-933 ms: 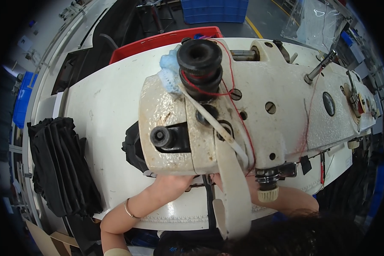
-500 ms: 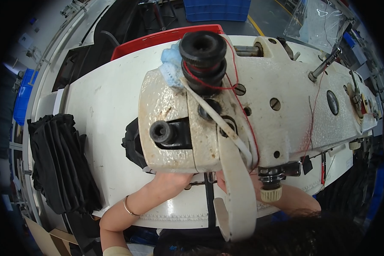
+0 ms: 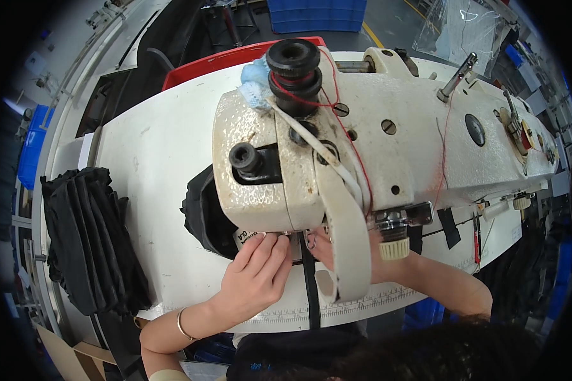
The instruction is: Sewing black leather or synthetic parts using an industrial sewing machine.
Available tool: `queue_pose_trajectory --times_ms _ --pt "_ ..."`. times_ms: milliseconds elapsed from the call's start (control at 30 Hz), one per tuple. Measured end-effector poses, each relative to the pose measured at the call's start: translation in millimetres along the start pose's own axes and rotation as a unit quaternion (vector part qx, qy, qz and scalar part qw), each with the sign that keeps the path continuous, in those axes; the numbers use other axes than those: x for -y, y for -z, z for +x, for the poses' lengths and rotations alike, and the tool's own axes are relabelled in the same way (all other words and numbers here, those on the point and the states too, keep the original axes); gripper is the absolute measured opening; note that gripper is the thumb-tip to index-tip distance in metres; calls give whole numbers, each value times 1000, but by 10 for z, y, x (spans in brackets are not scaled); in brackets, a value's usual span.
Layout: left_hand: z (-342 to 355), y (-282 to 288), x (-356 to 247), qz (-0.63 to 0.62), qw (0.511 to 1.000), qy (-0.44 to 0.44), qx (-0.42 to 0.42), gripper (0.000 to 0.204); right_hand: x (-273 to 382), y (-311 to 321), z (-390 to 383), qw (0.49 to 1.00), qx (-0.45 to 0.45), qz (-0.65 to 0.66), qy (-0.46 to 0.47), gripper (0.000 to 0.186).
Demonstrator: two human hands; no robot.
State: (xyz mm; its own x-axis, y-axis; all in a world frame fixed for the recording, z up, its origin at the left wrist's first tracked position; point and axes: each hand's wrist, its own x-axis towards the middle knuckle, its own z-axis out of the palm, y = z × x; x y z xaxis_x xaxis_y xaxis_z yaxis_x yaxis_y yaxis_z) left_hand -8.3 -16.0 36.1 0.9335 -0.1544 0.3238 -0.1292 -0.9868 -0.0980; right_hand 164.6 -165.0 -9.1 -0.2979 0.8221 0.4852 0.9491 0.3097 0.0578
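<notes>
A white sewing machine (image 3: 381, 152) with red threads, a pale blue cloth (image 3: 255, 92) and a hanging off-white strap (image 3: 348, 247) fills the middle. My left hand (image 3: 260, 273) has its fingers curled and together on a white printed label (image 3: 241, 238) at the machine head's lower edge. Black fabric (image 3: 200, 216) sits beside and behind that label. My right hand (image 3: 321, 251) reaches beneath the head from the right, partly behind the strap; whether it grips anything cannot be made out. A narrow black strip (image 3: 311, 295) runs down toward the table's front edge.
A stack of pleated black fabric (image 3: 89, 241) lies at the left of the white table (image 3: 143, 165). A red bin (image 3: 197, 63) stands behind it, with blue crates (image 3: 318, 16) beyond and at the left. A red-handled tool (image 3: 476, 244) lies at the right.
The machine sits higher in the view. My left hand's fingers now show below the head, with more of the white label visible. My right forearm appears farther right and a little higher.
</notes>
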Motion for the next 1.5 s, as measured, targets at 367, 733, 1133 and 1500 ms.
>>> queue_pose_trajectory --times_ms 367,733,1133,1500 --pt "105 43 159 -225 965 133 -38 28 99 -83 101 999 -32 1 -8 20" --pt "-65 -206 155 -171 983 -4 -73 33 231 67 52 999 23 -26 39 27" --pt "-69 -275 27 -135 989 -28 -45 27 245 47 46 999 24 -4 32 30" --pt "-86 -482 145 -201 979 22 28 29 191 -62 37 993 56 95 -33 18"
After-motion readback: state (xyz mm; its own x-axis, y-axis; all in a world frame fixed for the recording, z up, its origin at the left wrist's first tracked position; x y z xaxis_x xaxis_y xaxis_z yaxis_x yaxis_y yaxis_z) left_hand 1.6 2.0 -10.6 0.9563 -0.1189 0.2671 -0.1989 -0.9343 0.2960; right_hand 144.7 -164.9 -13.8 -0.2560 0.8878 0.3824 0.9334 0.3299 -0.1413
